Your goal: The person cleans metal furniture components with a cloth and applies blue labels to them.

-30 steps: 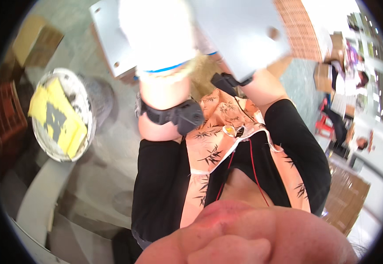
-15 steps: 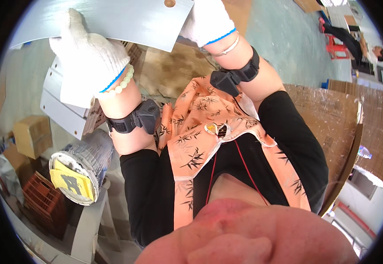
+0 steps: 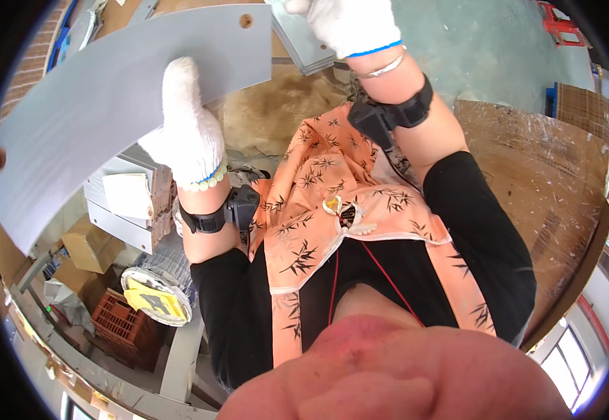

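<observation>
My left hand [image 3: 189, 129] grasps the grey 2-hole panel [image 3: 119, 91] off-centre at upper left, risking a tip and slip from uneven support, while I cannot tell whether my right hand [image 3: 357, 26] grips anything.

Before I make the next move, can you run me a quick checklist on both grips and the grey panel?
1. Left grip on the grey panel: ok, thumb on its upper face.
2. Left fingers' placement underneath: cannot tell, hidden by the panel.
3. Right grip supporting that panel: not ok, a gap shows between them.
4. Right grip touching the nearby panel stack: cannot tell.
5. Both hands gloved: ok.
</observation>
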Tool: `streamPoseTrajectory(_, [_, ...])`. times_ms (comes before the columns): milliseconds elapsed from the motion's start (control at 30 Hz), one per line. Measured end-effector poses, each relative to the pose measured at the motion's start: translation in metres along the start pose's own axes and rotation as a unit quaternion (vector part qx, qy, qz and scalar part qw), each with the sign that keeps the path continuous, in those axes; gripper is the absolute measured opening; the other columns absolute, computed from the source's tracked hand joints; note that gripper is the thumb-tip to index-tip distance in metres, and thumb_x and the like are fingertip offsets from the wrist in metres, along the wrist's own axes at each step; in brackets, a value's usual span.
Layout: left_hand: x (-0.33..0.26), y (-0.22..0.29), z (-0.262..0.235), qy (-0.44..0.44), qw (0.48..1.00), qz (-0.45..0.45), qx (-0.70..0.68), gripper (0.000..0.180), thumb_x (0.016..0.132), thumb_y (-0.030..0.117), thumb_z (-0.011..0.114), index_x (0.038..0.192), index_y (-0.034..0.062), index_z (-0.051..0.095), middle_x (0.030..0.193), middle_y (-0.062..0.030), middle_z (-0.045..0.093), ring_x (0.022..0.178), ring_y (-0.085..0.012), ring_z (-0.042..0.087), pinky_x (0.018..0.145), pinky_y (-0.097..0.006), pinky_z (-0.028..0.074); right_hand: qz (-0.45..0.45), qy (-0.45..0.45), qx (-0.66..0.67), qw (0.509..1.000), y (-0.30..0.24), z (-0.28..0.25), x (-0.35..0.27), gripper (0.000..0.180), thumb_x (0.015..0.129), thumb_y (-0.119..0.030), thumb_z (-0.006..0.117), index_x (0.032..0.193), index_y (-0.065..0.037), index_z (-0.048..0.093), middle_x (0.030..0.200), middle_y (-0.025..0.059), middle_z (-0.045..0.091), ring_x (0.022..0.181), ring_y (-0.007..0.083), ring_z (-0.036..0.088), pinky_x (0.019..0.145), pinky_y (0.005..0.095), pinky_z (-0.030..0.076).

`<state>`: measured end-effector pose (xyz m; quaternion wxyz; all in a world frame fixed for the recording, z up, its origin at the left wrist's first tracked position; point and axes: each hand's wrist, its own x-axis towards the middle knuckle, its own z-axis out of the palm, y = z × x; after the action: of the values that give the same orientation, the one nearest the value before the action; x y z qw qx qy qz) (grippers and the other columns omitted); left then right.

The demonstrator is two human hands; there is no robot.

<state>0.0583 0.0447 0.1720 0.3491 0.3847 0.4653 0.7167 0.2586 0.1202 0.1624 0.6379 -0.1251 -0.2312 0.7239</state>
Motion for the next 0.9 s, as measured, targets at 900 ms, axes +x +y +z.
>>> streamPoseTrajectory(900, [0.054,0.014,0.038,0.125,0.971,0.041,-0.2,0.037,0.083,0.027,0.072,0.103,-0.0022,0.064,0.09,-0.0108,0.064,0.058,-0.02,0.05,0.056,-0.029,0.042,0.024,0.014,-0.132,0.991,-0.022,0.007,-0.006,0.025,0.098,-0.012,0.059,0.12,0.0,0.06,0.086,0.0102,0.067,0.067,0.0146,0.063,0.048,0.0196,0.046])
